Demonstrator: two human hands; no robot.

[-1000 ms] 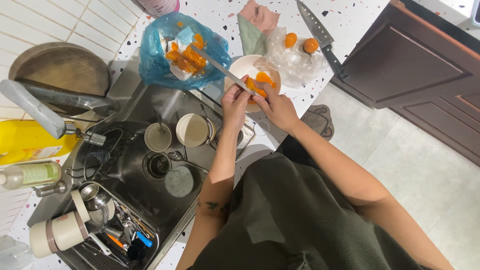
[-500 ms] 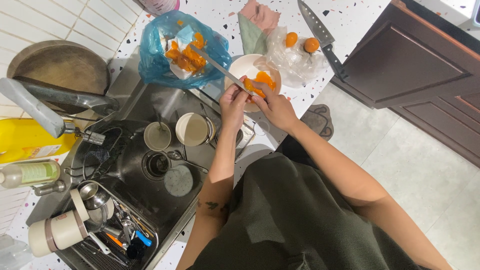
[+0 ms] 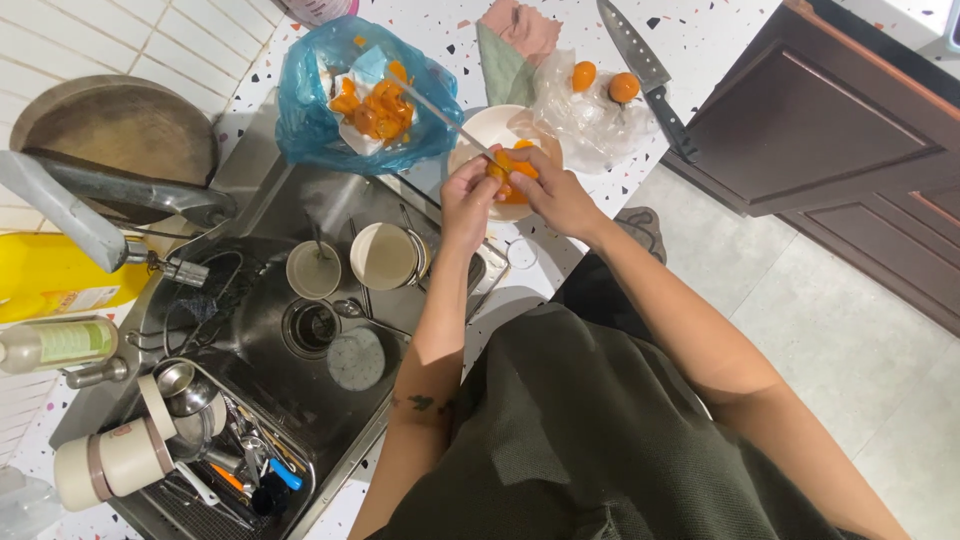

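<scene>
Both hands meet right over the white bowl (image 3: 478,130), which sits near the front edge of the speckled counter (image 3: 720,30), just beside the sink (image 3: 270,210). The left hand (image 3: 466,196) has its fingers curled shut around a small orange fruit (image 3: 499,163) and what looks like the handle of a thin knife (image 3: 432,108), whose blade points up-left toward the blue bag (image 3: 300,110). The right hand (image 3: 556,192) pinches the same fruit from the other side, fingers closed on it. More orange pieces lie in the bowl under the hands.

The space is tight. The blue bag, full of orange peel and paper, nearly touches the bowl's left rim. A clear bag (image 3: 580,115) with 2 whole fruits lies just right of the bowl, and a big kitchen knife (image 3: 645,70) lies beyond it, its handle reaching the counter's right edge. A folded cloth (image 3: 515,45) lies behind the bowl. The sink holds 2 cups, a lid and a crowded rack, so the only free room is the floor to the person's right.
</scene>
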